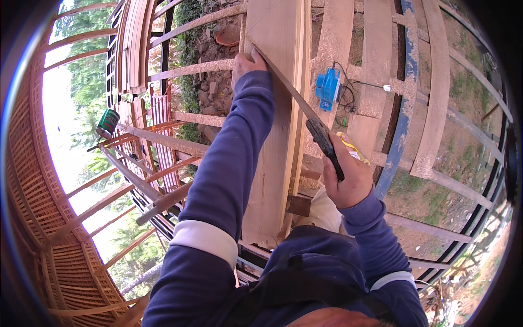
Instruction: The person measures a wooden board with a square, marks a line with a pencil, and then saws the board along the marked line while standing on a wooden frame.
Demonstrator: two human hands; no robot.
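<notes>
My right hand (348, 174) grips the black handle (321, 141) of a hand saw, whose long blade (291, 90) runs diagonally up to the left across a long pale wooden board (267, 191). Near the blade's far end, my left hand (248, 70) holds the board's left edge, fingers bent and thumb lying by the blade. The board stretches away from my body, with further lengths of wood along its right edge. Behind my right hand a yellow and white item (357, 150) shows in part; I cannot make out what it is.
A blue power tool (328, 87) with a black cord rests on planks (370, 54) dusted with shavings at the right. Stacked boards (131, 49), a green can (107, 122) and crossing bars (152, 139) are at the left. Soil and a terracotta bowl (226, 37) show through gaps.
</notes>
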